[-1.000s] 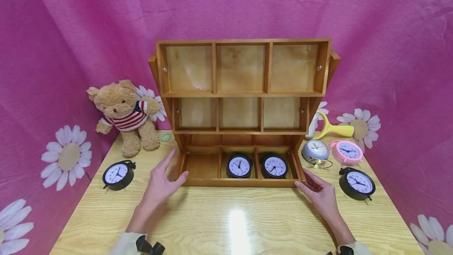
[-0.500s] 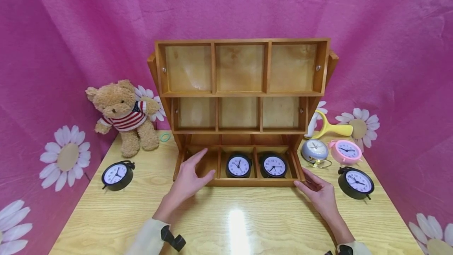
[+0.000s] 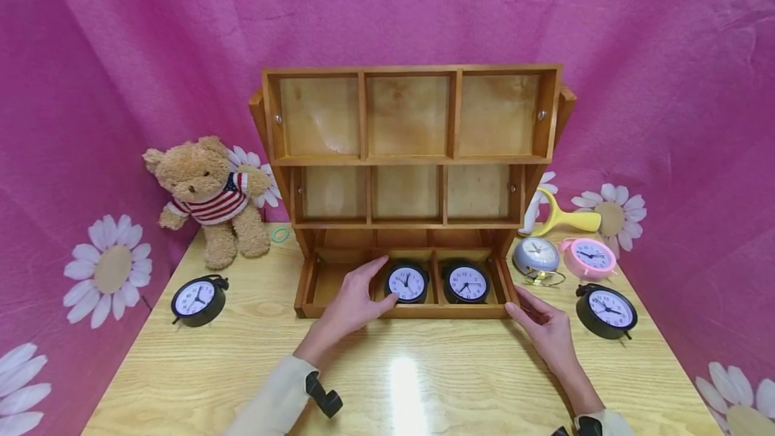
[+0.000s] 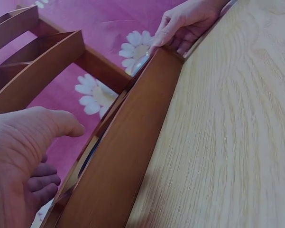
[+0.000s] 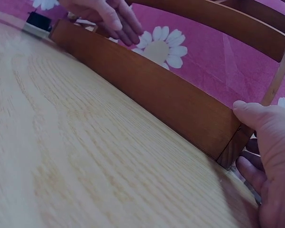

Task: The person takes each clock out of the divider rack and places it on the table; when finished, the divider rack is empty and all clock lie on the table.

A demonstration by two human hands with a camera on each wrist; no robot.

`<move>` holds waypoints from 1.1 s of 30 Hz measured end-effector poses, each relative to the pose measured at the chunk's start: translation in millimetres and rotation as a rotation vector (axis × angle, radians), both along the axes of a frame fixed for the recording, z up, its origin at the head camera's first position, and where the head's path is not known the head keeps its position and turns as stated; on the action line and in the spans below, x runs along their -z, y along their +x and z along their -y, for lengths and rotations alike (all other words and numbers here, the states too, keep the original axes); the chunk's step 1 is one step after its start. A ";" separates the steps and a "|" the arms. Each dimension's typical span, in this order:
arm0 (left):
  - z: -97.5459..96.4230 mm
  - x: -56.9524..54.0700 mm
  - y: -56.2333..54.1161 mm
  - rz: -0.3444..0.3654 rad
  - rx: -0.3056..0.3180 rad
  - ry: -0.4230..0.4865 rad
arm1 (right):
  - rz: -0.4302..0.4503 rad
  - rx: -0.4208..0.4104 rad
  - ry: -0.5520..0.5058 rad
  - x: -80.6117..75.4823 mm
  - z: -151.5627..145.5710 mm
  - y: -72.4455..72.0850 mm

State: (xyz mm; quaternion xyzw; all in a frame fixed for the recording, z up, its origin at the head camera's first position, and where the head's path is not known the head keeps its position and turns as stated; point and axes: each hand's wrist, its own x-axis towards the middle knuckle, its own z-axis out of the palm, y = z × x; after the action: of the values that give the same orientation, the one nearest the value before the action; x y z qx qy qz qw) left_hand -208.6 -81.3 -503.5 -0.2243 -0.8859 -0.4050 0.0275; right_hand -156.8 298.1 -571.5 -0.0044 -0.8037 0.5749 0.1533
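A tiered wooden shelf [image 3: 412, 161] with divided compartments stands on the table. In its lowest tray, two black alarm clocks sit face up: one in the middle compartment [image 3: 407, 284], one in the right compartment [image 3: 467, 283]. My left hand [image 3: 356, 300] hovers over the left part of that tray, fingers and thumb spread, the thumb tip overlapping the middle clock's lower left edge; contact cannot be made out. At the tray's right front corner my right hand [image 3: 547, 330] holds the wood, thumb [image 5: 246, 111] on the front corner and fingers around the side.
On the left are a black alarm clock [image 3: 198, 300], a teddy bear [image 3: 206, 187] and a green ring [image 3: 280, 234]. To the right stand a blue-grey clock [image 3: 536, 256], a pink clock [image 3: 588, 256], another black clock [image 3: 606, 311] and a yellow-handled tool [image 3: 575, 221]. Pink cloth hangs behind.
My left hand has moved right, from beside the tray's left end to the middle clock. My right hand keeps its place at the corner. The clocks have not moved.
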 end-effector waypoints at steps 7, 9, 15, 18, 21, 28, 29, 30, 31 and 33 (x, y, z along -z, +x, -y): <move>-22.8 1.0 -3.0 0.054 -0.054 -0.135 | -0.021 -0.011 -0.019 -0.3 -0.1 1.1; -29.4 -0.5 -3.5 0.076 -0.085 -0.174 | -0.024 -0.015 -0.019 -0.1 -0.1 1.2; -46.7 -8.1 -4.4 0.142 -0.180 -0.264 | -0.027 -0.018 -0.016 0.4 -0.6 1.3; -54.0 -12.2 -6.3 0.149 -0.216 -0.298 | -0.024 -0.022 -0.017 1.1 -0.9 0.8; -59.3 -15.4 -7.9 0.167 -0.244 -0.321 | -0.019 -0.022 -0.014 1.2 -1.1 0.7; -62.9 -17.0 -6.2 0.211 -0.253 -0.244 | -0.030 -0.013 0.002 0.3 -2.7 1.5; -63.1 -16.7 -6.0 0.206 -0.252 -0.235 | -0.031 -0.013 -0.001 0.5 -3.0 1.6; -63.2 -16.0 -5.9 0.199 -0.250 -0.233 | -0.032 -0.013 -0.007 0.8 -3.1 1.8; -63.1 -15.3 -6.2 0.189 -0.251 -0.232 | -0.033 -0.017 -0.011 1.2 -3.2 1.8; -62.5 -14.3 -6.6 0.174 -0.253 -0.236 | -0.035 -0.022 -0.018 1.8 -3.0 1.4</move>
State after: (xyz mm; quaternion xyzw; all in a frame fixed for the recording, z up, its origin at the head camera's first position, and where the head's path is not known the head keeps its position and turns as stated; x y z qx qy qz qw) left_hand -215.2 -18.8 -489.2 -0.0767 -0.9475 -0.3093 -0.0250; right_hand -155.3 301.1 -573.3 0.0129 -0.7957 0.5838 0.1608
